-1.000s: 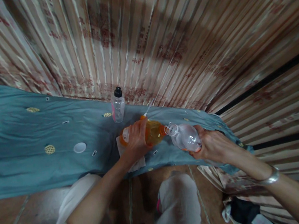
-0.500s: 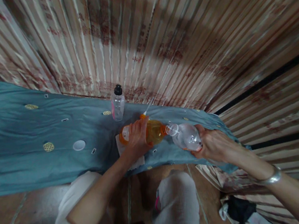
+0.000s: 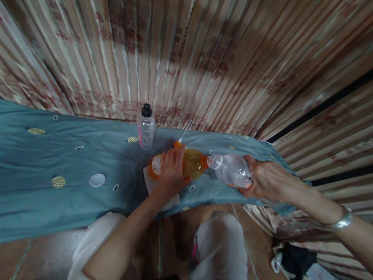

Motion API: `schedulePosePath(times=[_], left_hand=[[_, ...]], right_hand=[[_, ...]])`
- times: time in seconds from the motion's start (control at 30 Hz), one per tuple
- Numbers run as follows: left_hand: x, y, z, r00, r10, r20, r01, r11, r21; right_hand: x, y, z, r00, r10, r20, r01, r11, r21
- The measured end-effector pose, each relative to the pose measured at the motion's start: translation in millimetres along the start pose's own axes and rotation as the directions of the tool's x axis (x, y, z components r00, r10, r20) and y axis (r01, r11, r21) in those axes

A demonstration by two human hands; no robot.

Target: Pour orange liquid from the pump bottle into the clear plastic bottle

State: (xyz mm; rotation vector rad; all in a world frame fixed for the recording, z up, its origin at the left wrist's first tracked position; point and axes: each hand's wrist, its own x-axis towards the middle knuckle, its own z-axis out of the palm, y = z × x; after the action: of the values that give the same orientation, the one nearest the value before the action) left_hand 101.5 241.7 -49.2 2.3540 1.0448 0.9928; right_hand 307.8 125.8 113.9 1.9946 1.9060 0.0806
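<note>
My left hand (image 3: 171, 172) is wrapped round a bottle of orange liquid (image 3: 195, 163), which lies tilted with its neck to the right. In my right hand (image 3: 264, 177) is a clear plastic bottle (image 3: 231, 170), its open mouth facing left. The two mouths meet or nearly meet; I cannot tell whether they touch. Just beyond my left fingers is an orange cap-like piece with a white tip (image 3: 178, 143). A white cloth or paper (image 3: 173, 202) lies partly under the orange bottle and my left wrist.
Behind the left hand stands a clear bottle with a black cap (image 3: 146, 129). A blue-green patterned cloth (image 3: 25, 208) covers the narrow table. A striped curtain (image 3: 144, 48) hangs along the back and right. Dark and white fabric (image 3: 299, 261) lies on the floor at lower right.
Both hands keep their hold on the bottles, and the bottles stay mouth to mouth. Only a slight shift of the whole view shows.
</note>
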Motion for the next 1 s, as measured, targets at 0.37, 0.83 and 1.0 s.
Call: schedulePosePath(times=[0.37, 0.83, 1.0], left_hand=[[0.6, 1.2, -0.7, 1.000, 0.005, 0.008, -0.005, 1.000, -0.003], [1.6, 1.0, -0.6, 0.999, -0.023, 0.040, 0.023, 1.000, 0.005], [1.6, 1.3, -0.4, 0.999, -0.010, 0.031, 0.010, 1.000, 0.012]], right_hand=[[0.9, -1.0, 0.4, 1.000, 0.008, -0.001, -0.008, 1.000, -0.013], [0.1, -0.4, 1.4, 1.000, 0.005, -0.004, -0.006, 1.000, -0.012], [-0.2, 1.1, 2.2, 1.000, 0.000, 0.002, 0.000, 1.000, -0.011]])
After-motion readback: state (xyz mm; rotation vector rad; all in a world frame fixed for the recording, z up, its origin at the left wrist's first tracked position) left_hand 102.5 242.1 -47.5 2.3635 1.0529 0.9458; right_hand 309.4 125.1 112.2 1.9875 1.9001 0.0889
